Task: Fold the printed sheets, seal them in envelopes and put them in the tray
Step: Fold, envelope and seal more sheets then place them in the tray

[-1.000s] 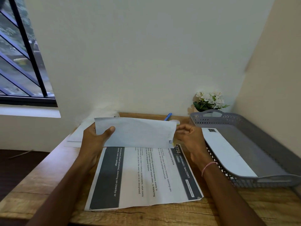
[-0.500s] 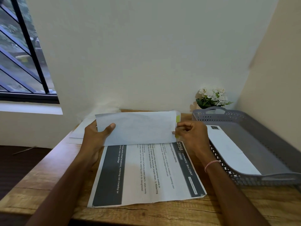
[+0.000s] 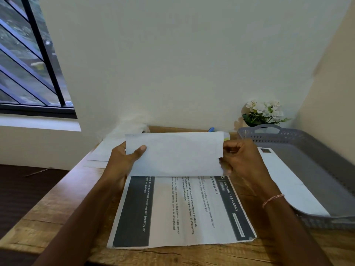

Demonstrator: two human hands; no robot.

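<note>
While your left hand point(image 3: 121, 162) grips the left end of a white envelope point(image 3: 172, 154), thumb on its near face and the other fingers hidden behind it, a few pale papers point(image 3: 107, 150) lie on the counter point(image 3: 48, 214) just beyond and to the left of those fingers. The envelope is held off the counter, spanning the gap between your two sets of fingers. Directly below them a printed sheet point(image 3: 184, 210) lies flat and unfolded; count that one as not yet begun. Your right hand point(image 3: 244, 160) meets the envelope's right end, its fingers point(image 3: 230, 148) curled and pinching the edge where a flap with a yellowish strip shows. This looks like the sealing step, though you cannot tell whether a folded sheet is already inside or whether the flap is stuck down. To the right of your right fingers stands the grey perforated tray point(image 3: 326, 156). It holds one white envelope point(image 3: 284, 181) laid lengthwise along its left side, so one unit appears finished and delivered.
</note>
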